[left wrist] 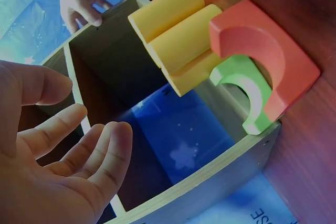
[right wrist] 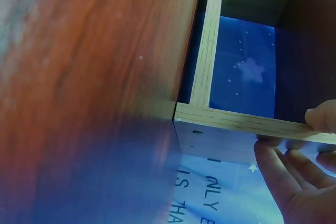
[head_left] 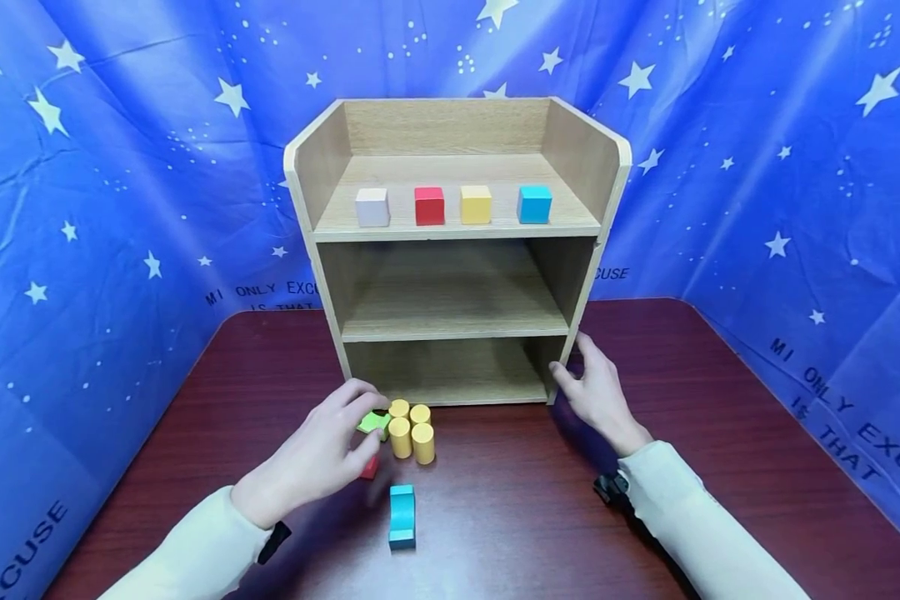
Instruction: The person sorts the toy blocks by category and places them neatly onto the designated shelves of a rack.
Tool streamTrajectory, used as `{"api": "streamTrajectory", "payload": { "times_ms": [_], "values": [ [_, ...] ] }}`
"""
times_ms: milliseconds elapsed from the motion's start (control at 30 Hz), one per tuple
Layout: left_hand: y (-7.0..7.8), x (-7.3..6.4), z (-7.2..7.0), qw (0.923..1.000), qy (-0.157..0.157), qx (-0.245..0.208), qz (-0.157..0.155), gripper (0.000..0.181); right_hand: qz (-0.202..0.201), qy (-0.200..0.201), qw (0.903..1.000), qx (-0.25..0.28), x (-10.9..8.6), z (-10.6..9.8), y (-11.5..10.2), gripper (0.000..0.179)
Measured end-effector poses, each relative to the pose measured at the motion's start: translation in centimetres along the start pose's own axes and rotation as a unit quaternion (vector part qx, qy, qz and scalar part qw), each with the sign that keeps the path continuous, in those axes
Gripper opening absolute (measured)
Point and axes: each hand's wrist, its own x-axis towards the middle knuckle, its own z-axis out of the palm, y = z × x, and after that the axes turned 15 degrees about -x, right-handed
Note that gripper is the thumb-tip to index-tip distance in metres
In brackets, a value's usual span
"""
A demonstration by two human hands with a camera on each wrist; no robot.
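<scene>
My left hand [head_left: 322, 454] hovers over the table beside a green arch block [head_left: 372, 422], its fingers loosely bent and holding nothing in the left wrist view. Partly hidden under it is a red arch block [left wrist: 291, 59]. Several yellow cylinders [head_left: 423, 444] stand upright just right of the green arch. My right hand [head_left: 600, 398] grips the lower right side panel of a wooden shelf [head_left: 457, 233], thumb on the inner side and fingers against the outer face, as the right wrist view [right wrist: 310, 182] shows.
A teal arch block [head_left: 402, 517] lies on the dark red table [head_left: 510, 500], nearer me. On the shelf's top board sit a white cube [head_left: 372, 208], a red cube [head_left: 429, 207], a yellow cube [head_left: 476, 206] and a blue cube [head_left: 534, 206]. Star-patterned blue cloth [head_left: 757, 167] surrounds the table.
</scene>
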Motion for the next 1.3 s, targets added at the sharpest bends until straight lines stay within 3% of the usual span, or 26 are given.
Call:
{"api": "streamTrajectory", "payload": {
  "times_ms": [200,400,567,867,1133,1300],
  "values": [
    [0.1,-0.5,0.7,0.9996,-0.009,-0.025,-0.007,0.028,-0.002,0.004,1.0000,-0.003,0.1,0.0,0.1,0.046],
    [0.2,-0.9,1.3,0.9998,-0.017,-0.006,0.008,0.031,-0.004,0.007,1.0000,-0.001,0.1,-0.1,0.0,0.046],
    [0.3,-1.4,1.8,0.9996,-0.026,-0.007,0.003,0.033,-0.003,0.006,1.0000,0.002,0.1,-0.1,0.1,0.046],
    [0.5,-2.4,3.0,0.9977,-0.061,-0.019,-0.025,0.029,0.000,0.004,1.0000,0.000,0.0,0.0,0.2,0.045],
    [1.0,-3.0,3.7,0.9928,-0.097,-0.006,-0.070,0.034,0.001,0.003,1.0000,0.001,0.0,0.0,0.1,0.045],
    [1.1,-3.2,4.0,0.9917,-0.109,-0.014,-0.067,0.038,-0.001,0.005,1.0000,0.002,0.0,0.0,0.0,0.045]
  ]
}}
